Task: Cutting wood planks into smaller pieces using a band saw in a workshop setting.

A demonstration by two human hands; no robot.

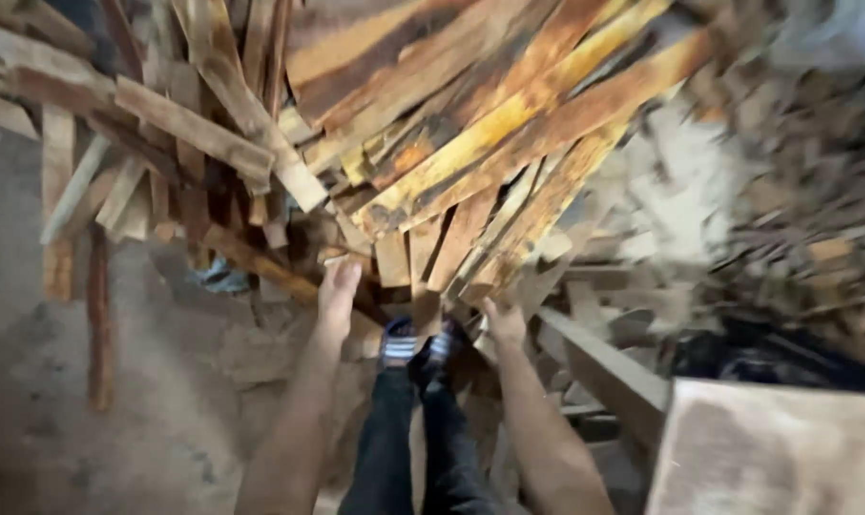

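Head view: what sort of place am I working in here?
Likely a wood yard or scrap-timber shed. A big heap of rough wooden slats fills the view over a dirt floor, and both hands, left hand and right hand, reach into the heap.

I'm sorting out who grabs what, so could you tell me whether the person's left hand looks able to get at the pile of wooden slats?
Probably yes: the left hand is already at the near edge of the slat pile, nothing between.
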